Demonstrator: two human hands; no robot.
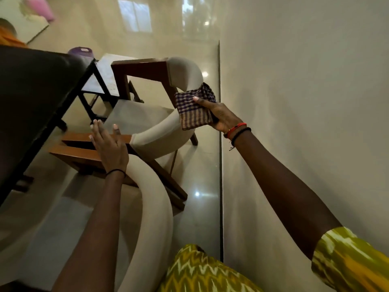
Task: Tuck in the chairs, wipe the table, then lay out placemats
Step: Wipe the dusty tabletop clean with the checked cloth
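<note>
Two cream-cushioned wooden chairs stand beside the dark table. The far chair has a curved cream back and brown wooden arms; the near chair curves below my forearm. My left hand lies flat, fingers apart, on the far chair's wooden armrest. My right hand grips a folded purple-and-white checked cloth and presses it against the far chair's backrest.
A plain wall runs close along the right, leaving a narrow strip of glossy floor behind the chairs. A purple stool stands past the table's far end. A person in orange is at the top left.
</note>
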